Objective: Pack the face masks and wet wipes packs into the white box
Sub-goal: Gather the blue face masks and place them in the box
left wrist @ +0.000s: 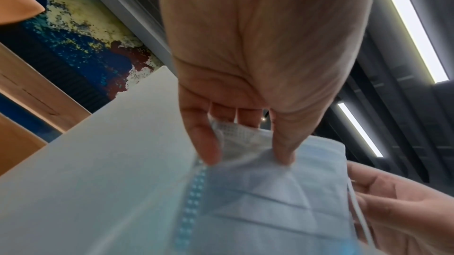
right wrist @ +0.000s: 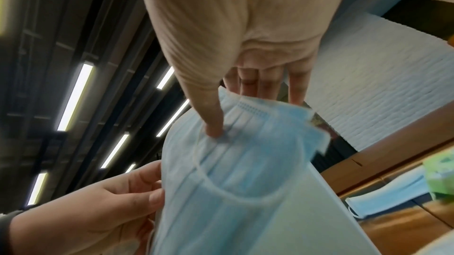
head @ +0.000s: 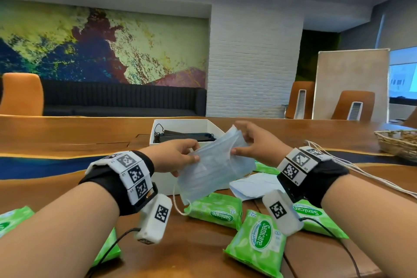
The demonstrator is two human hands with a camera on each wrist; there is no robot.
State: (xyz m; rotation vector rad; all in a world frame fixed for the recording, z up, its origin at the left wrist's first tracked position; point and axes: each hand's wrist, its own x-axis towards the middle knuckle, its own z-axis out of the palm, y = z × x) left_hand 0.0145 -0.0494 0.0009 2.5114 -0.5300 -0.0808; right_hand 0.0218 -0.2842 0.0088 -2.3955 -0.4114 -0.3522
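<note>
Blue masks [head: 214, 165] pinched between left hand [head: 173, 156] and right hand [head: 259, 144] hang before the white box [head: 180, 124], which holds only dark masks [head: 187, 136], while green wipes packs [head: 259, 239] and more masks [head: 252, 184] wait on the desk [head: 67, 133].

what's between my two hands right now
A stack of light blue face masks spans the gap, pinched by the left hand and the right hand; the head view shows it.

1. A black band is worn on each wrist, behind the left hand [head: 173, 156] and the right hand [head: 259, 142].
2. White blocks printed with black square codes are strapped over each band.
3. A white coded camera pod with a black cable is hung below each wrist.
</note>
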